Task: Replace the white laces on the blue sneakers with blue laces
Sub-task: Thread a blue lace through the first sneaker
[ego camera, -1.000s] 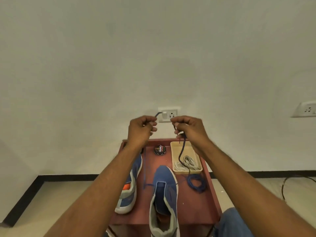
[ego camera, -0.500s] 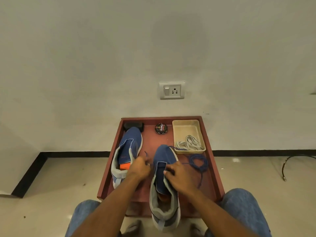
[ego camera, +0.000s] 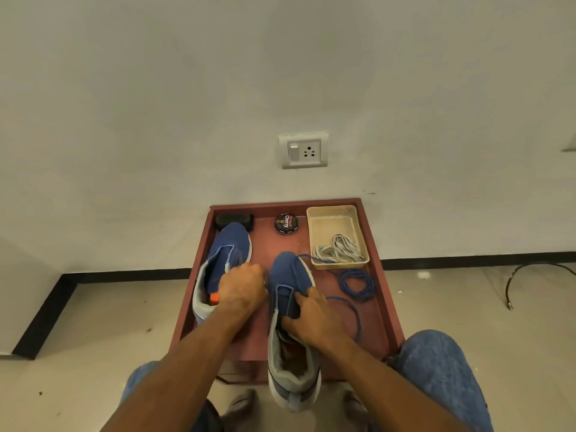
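Two blue sneakers stand on a low red-brown table (ego camera: 380,313). The left sneaker (ego camera: 227,244) lies behind my left hand (ego camera: 241,286), whose fingers are curled between the shoes; whether they hold the lace is hidden. My right hand (ego camera: 310,316) grips the tongue and eyelet edge of the right sneaker (ego camera: 286,272), whose heel hangs over the front edge. A blue lace (ego camera: 355,307) runs from this shoe's toe and loops beside my right hand. A coiled blue lace (ego camera: 357,285) lies to the right. White laces (ego camera: 338,252) sit in a beige tray (ego camera: 330,218).
A round shoe-polish tin (ego camera: 285,223) and a black brush (ego camera: 233,220) stand at the table's back. The wall with a socket (ego camera: 304,150) is right behind. My knees in jeans (ego camera: 436,363) flank the table; a black cable (ego camera: 530,275) lies on the floor at right.
Both hands came down from in front of the wall socket, where they held the blue lace up, to the sneakers. Over the last half second they barely moved.
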